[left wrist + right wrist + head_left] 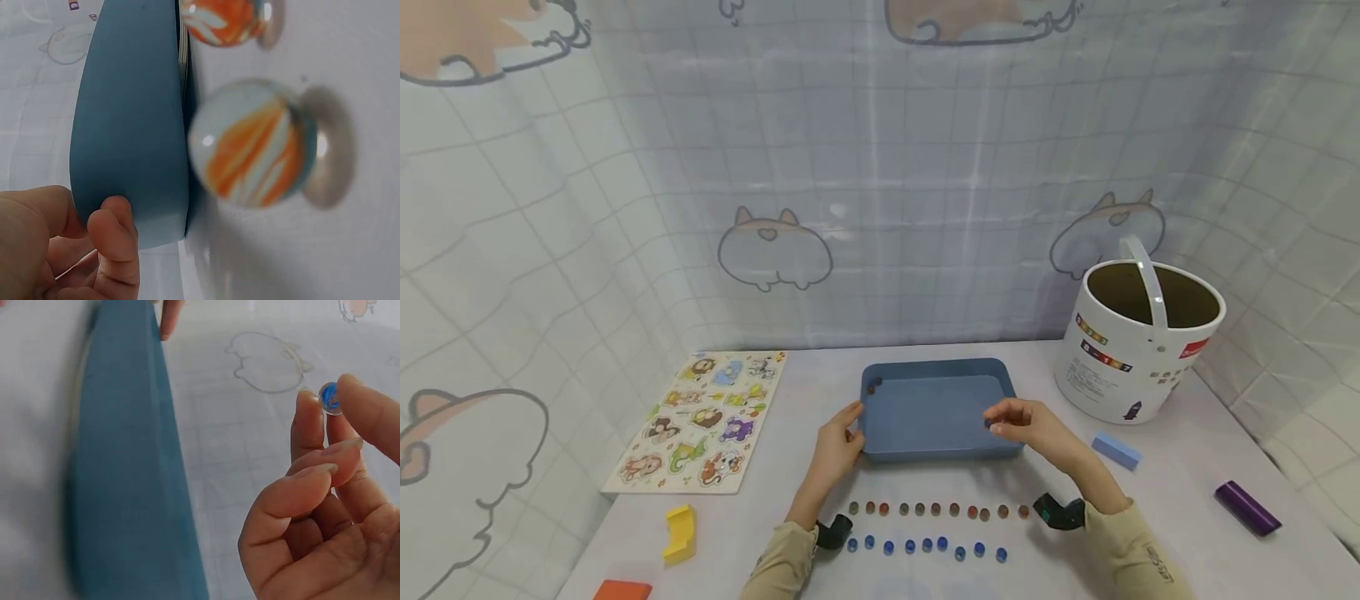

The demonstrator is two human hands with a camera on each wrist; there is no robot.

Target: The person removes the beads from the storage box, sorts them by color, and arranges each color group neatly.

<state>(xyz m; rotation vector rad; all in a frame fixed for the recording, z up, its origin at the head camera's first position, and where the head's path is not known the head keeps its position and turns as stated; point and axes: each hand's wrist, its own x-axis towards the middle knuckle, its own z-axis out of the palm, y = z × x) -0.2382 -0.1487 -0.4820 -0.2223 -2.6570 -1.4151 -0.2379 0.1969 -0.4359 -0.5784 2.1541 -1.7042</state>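
Observation:
My left hand (837, 446) holds the left side of a blue rectangular tray (925, 417); in the left wrist view, thumb and fingers pinch its wall (134, 125) near a corner. Above the tray's right part, my right hand (1033, 427) pinches a clear glass marble with a blue swirl (329, 399) between thumb and fingertips. Two dark marbles (874, 385) lie in the tray's far left corner. In front of the tray runs a row of orange-toned marbles (936, 508), one large and close in the left wrist view (253, 144). Nearer still is a row of blue marbles (927, 545).
An animal puzzle board (700, 425) lies at the left, with a yellow block (681, 533) and an orange block (622, 591) nearer. At the right stand a white bucket (1105, 375) with a handle, a light-blue block (1116, 451) and a purple block (1247, 508).

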